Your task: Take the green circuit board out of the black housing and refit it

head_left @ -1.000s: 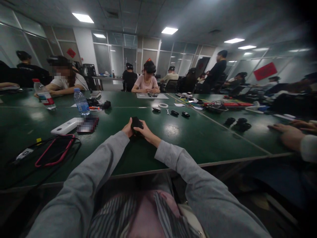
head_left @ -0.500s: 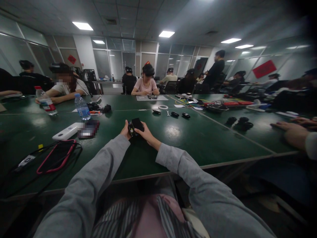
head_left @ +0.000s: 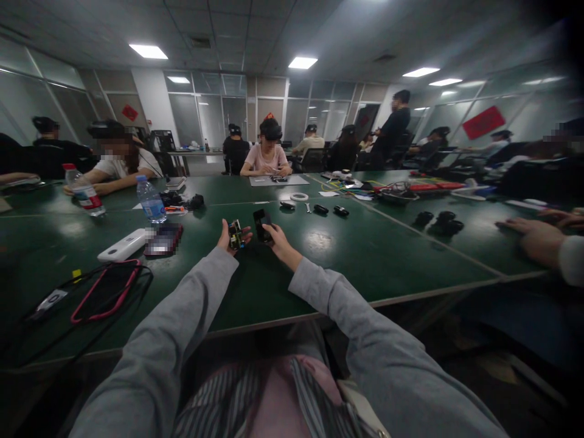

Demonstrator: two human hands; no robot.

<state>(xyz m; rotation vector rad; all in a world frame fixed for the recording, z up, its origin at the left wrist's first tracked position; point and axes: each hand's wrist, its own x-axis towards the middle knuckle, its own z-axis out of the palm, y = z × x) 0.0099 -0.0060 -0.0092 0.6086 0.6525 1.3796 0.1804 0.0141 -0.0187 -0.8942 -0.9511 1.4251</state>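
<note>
In my left hand (head_left: 224, 239) lies a small circuit board (head_left: 235, 235) with bright components, held between thumb and fingers. My right hand (head_left: 277, 239) grips a black rectangular cover (head_left: 261, 225), thumb on its near face. A gap separates the board from the cover, both just above the green table. Beyond them on the tabletop lie a small wrench (head_left: 308, 208), a white ring-shaped roll (head_left: 299, 197) and small black oblong pieces, one of them a black piece (head_left: 320, 210) near the wrench.
To the left are a blue-capped water bottle (head_left: 151, 201), a red-capped bottle (head_left: 84, 191), a white power bank (head_left: 123, 244) and a pink-edged phone (head_left: 107, 291) with cables. Black round parts (head_left: 446, 223) lie at right, near another person's hand (head_left: 533, 238). A person (head_left: 267, 155) sits opposite.
The black cover has come apart from the circuit board. My right hand has moved right with the cover, while the board stays in my left hand, its components now exposed.
</note>
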